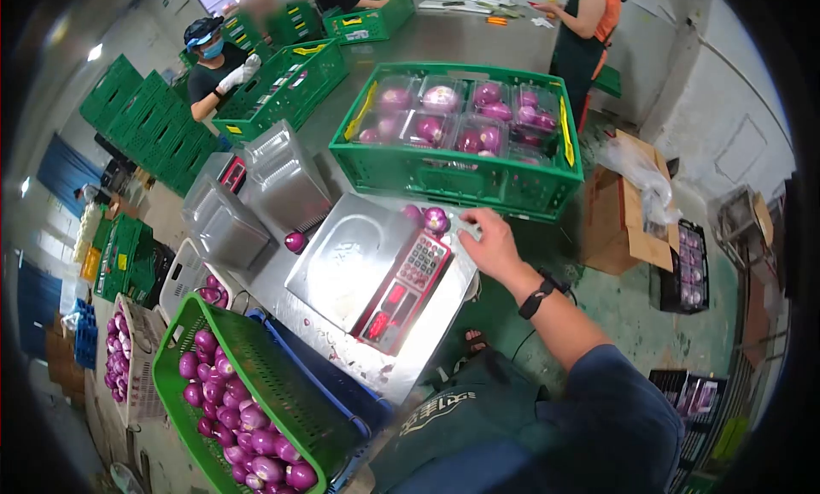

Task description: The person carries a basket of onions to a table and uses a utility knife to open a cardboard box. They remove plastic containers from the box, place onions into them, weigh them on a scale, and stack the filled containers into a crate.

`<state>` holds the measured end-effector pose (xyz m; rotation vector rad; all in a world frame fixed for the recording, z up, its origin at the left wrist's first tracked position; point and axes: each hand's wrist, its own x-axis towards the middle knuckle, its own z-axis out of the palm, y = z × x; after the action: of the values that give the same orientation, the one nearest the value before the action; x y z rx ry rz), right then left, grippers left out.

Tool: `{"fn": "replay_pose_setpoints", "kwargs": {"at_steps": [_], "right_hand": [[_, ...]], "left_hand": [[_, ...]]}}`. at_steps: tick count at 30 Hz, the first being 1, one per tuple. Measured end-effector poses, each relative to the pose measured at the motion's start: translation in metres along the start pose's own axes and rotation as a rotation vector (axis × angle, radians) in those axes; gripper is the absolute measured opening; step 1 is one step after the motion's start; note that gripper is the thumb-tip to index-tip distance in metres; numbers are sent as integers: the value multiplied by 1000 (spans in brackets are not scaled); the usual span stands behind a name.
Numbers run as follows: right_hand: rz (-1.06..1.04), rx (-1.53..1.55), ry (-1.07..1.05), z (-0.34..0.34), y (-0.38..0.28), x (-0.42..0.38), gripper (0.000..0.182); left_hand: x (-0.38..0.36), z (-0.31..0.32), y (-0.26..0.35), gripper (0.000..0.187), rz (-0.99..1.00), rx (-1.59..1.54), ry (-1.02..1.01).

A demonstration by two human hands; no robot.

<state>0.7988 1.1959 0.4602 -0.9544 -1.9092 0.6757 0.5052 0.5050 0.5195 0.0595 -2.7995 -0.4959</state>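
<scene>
My right hand [489,244] is over the right edge of the metal table, its thumb and index finger apart, with nothing between them. Just left of it, two peeled purple onions [435,220] lie beside the digital scale [342,259]. Nothing rests on the scale's steel plate; its red display is lit. One more onion [295,241] sits left of the scale, near the stacks of clear plastic boxes [286,178]. Behind the scale stands a green crate [461,173] holding clear boxes of onions. My left hand does not show.
At the lower left, a green basket [195,310] full of onions leans by the table. Further back are other green crates [278,88], a masked person in white gloves and other people. On the right floor stand a cardboard box [611,216] and a black crate [683,276].
</scene>
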Motion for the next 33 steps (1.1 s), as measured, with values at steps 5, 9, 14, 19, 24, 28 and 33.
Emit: {"fn": "replay_pose_setpoints", "kwargs": {"at_steps": [5, 9, 14, 19, 24, 28, 33], "right_hand": [[-296, -151, 131, -21, 29, 101, 24], [-266, -262, 60, -3, 49, 142, 24], [-112, -549, -204, 12, 51, 162, 30], [-150, -647, -163, 23, 58, 167, 27], [-161, -674, -105, 48, 56, 181, 25], [-62, -671, -118, 73, 47, 201, 32], [-33, -817, -45, 105, 45, 219, 49]], "left_hand": [[-76, -2, 122, 52, -327, -2, -159], [-98, 2, 177, 62, -264, -23, -248], [-103, 5, 197, 61, -415, 34, -199], [-75, 61, 93, 35, -266, -23, -56], [-76, 65, 89, 18, -316, -94, -34], [-77, 71, 76, 17, -265, -113, -9], [-79, 64, 96, 31, -223, 15, -38]]}}
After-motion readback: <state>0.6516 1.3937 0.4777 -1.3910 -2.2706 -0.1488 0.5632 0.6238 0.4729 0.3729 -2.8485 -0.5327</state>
